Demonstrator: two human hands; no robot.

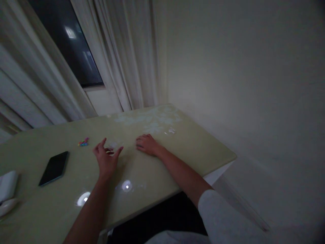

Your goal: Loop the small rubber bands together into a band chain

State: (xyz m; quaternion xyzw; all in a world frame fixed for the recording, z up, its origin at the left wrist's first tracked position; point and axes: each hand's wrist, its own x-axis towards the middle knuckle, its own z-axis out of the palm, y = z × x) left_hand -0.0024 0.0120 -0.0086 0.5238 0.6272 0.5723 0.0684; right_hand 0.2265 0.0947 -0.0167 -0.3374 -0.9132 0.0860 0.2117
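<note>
My left hand (106, 157) is over the table, its thumb and fingers spread wide apart with nothing visible between them. Just behind its fingers is a pale, see-through patch (113, 144); whether it is clear plastic or a reflection I cannot tell. My right hand (147, 144) rests palm down on the tabletop, fingers stretched to the left and slightly blurred. Anything under that palm is hidden. A small cluster of bright multicoloured pieces (83, 142) lies left of my left hand. Beyond my right hand are small whitish pieces (172, 130), too small to name.
The glossy table (203, 156) has a rounded corner at the right, near a plain wall (241, 84). A dark phone or tablet (54, 168) lies at left. Farther left are a white case (8, 184) and a white mouse-like object (7, 206). Curtains (132, 54) hang behind.
</note>
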